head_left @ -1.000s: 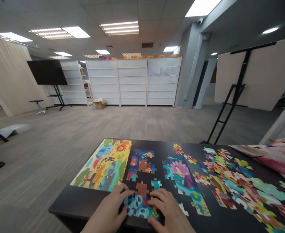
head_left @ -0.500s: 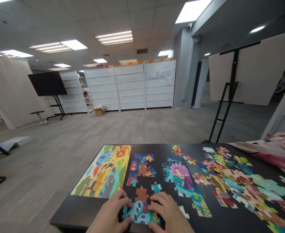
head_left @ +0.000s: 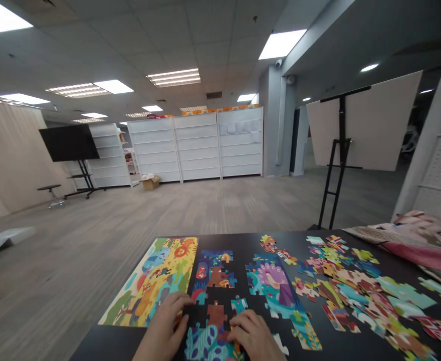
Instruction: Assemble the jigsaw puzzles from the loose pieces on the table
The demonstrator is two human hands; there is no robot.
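The left hand lies open, fingers spread flat near the tabletop's near edge. Half a second ago its fingertips pressed the left side of the leafy puzzle section. Now they have slid up and left to the lower right corner of the animal picture sheet. Whether they touch the blue puzzle section just beyond is hard to tell. The right hand also grips nothing. Its fingers are still bent down onto the leafy section's right side, just beside the brown piece joined at its top. The leafy section lies at the near edge, between the hands, partly cut off by the frame. A small teal piece lies just above the right hand. Further right are the peacock section, then scattered loose pieces and a patterned cloth at the far right corner.
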